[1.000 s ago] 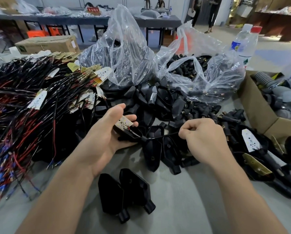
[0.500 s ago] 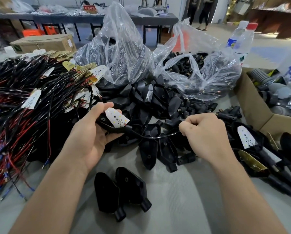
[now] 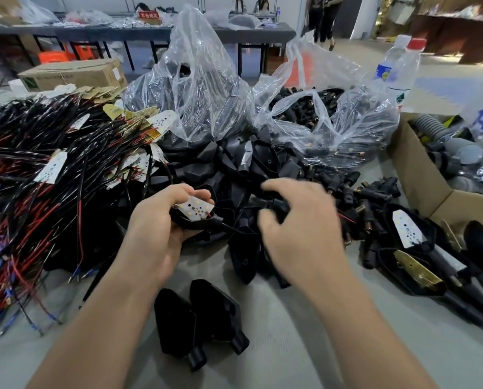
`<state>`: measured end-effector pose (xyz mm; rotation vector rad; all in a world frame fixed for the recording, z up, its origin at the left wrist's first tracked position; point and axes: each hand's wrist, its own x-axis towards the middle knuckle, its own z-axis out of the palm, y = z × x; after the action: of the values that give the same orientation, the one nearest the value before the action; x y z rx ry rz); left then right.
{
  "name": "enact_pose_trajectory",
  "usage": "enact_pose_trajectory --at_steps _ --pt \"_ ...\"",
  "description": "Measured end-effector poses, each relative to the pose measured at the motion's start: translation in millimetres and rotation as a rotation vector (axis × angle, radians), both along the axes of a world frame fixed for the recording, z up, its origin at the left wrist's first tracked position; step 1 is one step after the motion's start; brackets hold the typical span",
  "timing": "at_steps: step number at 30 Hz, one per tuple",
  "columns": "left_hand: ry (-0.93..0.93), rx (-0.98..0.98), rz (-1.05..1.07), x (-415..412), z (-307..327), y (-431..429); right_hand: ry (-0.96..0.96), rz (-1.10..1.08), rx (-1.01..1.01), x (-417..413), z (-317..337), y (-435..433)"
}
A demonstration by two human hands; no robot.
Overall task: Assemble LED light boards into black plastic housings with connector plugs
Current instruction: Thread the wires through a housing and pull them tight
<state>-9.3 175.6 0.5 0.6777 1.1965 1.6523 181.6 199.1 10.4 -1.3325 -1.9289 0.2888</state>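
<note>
Swinging in from 3 o'clock, the right hand (image 3: 300, 220) has closed on the left hand (image 3: 153, 234). The wire (image 3: 230, 228) it drew out to the side half a second ago now runs only a short way between them.

Mid-table, the left hand cups a black housing (image 3: 191, 224). A white light board (image 3: 196, 212) lies face up in it, dotted with small lights, a red lead at its narrow end. The right hand's fingers curl round what looks like a black plug (image 3: 279, 206), though blur hides the detail.

The step appears to be fitting that plug. It is best done with the housing kept level so the board stays seated, and the wire fed straight without a kink.

From the housing, clear bags (image 3: 206, 88) stand at 12 o'clock. A heap of wires (image 3: 38, 164) lies at 9 o'clock, and two more housings (image 3: 198, 318) at 6 o'clock.
</note>
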Motion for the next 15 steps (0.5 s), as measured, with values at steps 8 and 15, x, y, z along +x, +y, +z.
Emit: enact_pose_trajectory --at_steps 8,15 --pt "0.105 0.089 0.058 20.0 0.3 0.5 0.385 0.252 -0.267 -38.8 -13.1 -27.4" --pt "-0.114 0.039 0.072 38.6 0.3 -2.9 0.545 0.249 -0.382 -44.6 -18.4 -29.2"
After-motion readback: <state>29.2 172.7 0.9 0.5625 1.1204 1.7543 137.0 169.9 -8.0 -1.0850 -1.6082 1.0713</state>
